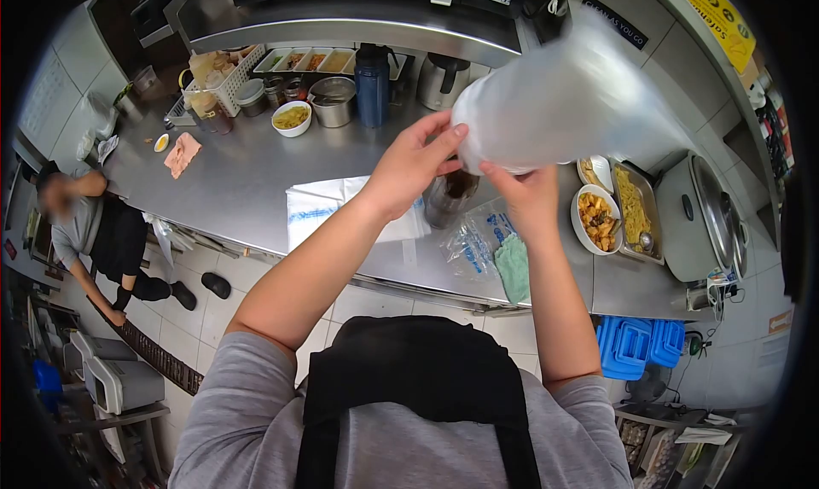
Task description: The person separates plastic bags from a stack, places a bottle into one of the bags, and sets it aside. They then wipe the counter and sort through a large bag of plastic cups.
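Translucent white bag in both hands, up off the desk

Bag (563, 105) is in the air above the steel desk (247, 177), motion-blurred, loose end flaring away to the right. Left hand (420, 160): fingers and thumb pinching the bag's near edge. Right hand (522, 190): also gripping that edge, thumb on the near side. Can't see the far-side fingers from here.

Right under the hands: container with dark contents (450, 200), upright on the desk; can't tell if the bag touches it. Left of that, flat white sheet with blue print (322, 209). Right of it, crumpled clear plastic (471, 240), then green cloth (514, 269) at the desk's front edge.

Further right: white bowl of food (596, 219) just beside a metal tray of noodles (633, 203). Blue bottle (373, 88) stands at the back. Second person (81, 220) is over at the left, well apart.
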The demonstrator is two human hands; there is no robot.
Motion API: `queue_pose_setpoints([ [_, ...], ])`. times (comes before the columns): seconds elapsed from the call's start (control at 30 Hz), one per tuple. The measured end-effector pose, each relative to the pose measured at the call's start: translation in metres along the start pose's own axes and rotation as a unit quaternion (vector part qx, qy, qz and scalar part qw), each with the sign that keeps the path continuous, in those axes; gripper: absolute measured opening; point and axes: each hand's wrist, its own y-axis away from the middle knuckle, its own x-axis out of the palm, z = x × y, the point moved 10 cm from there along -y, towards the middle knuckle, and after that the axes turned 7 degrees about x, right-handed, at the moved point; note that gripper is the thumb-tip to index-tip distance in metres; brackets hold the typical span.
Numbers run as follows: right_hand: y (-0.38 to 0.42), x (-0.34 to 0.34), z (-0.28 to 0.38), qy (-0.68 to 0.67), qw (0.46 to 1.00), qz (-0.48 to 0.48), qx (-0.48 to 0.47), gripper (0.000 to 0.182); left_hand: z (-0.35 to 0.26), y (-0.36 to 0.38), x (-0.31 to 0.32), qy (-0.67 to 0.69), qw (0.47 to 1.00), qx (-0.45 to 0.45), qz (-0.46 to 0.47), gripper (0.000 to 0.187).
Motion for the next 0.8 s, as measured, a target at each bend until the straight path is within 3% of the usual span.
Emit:
queue_pose_setpoints([
  [0.07, 0.008, -0.013, 0.027, 0.052, 0.998, -0.029, -0.016, 0.055, -0.036, 0.004, 0.014, -0.045, 0.986, 0.15, 0.052, 0.062],
  [0.1, 0.014, -0.023, 0.036, 0.103, 0.992, -0.058, -0.031, 0.048, -0.036, 0.004, 0.013, -0.045, 0.986, 0.151, 0.052, 0.062],
  [0.17, 0.026, -0.049, 0.032, 0.074, 0.991, -0.101, -0.05, 0.045, -0.049, 0.008, 0.009, -0.301, 0.917, 0.262, 0.011, 0.082],
  [0.2, 0.035, -0.067, 0.028, 0.045, 0.986, -0.145, -0.068, 0.043, -0.034, 0.005, 0.004, -0.356, 0.905, 0.232, -0.004, 0.097],
  [0.33, 0.065, -0.109, -0.045, 0.01, 0.983, -0.186, -0.003, 0.046, 0.057, -0.002, -0.023, -0.462, 0.865, 0.197, -0.021, 0.098],
  [0.4, 0.081, -0.132, -0.109, -0.006, 0.968, -0.233, 0.09, 0.054, 0.102, -0.006, -0.032, -0.384, 0.919, 0.089, 0.023, 0.095],
  [0.43, 0.083, -0.138, -0.112, -0.004, 0.969, -0.231, 0.09, 0.054, 0.107, -0.007, -0.035, -0.382, 0.92, 0.089, 0.022, 0.095],
  [0.5, 0.102, -0.147, -0.162, -0.038, 0.924, -0.225, 0.306, 0.062, 0.112, -0.007, -0.038, -0.364, 0.926, 0.103, 0.006, 0.092],
  [0.57, 0.111, -0.16, -0.179, 0.016, 0.919, -0.266, 0.29, 0.062, 0.109, 0.001, -0.033, -0.402, 0.911, 0.09, -0.013, 0.092],
  [0.63, 0.109, -0.151, -0.175, 0.168, 0.931, -0.228, 0.23, 0.061, 0.113, 0.01, -0.027, -0.443, 0.892, 0.082, -0.032, 0.092],
  [0.67, 0.111, -0.14, -0.177, 0.234, 0.938, -0.201, 0.159, 0.062, 0.113, 0.021, -0.026, -0.452, 0.882, 0.098, -0.092, 0.092],
  [0.7, 0.116, -0.123, -0.179, 0.263, 0.942, -0.158, 0.135, 0.064, 0.113, 0.034, -0.026, -0.459, 0.868, 0.112, -0.15, 0.093],
  [0.73, 0.119, -0.099, -0.172, 0.292, 0.943, -0.115, 0.112, 0.065, 0.117, 0.042, -0.018, -0.433, 0.881, 0.129, -0.141, 0.09],
  [0.8, 0.127, -0.059, -0.165, 0.205, 0.965, -0.049, 0.158, 0.072, 0.126, 0.063, -0.007, -0.438, 0.875, 0.163, -0.123, 0.086],
])
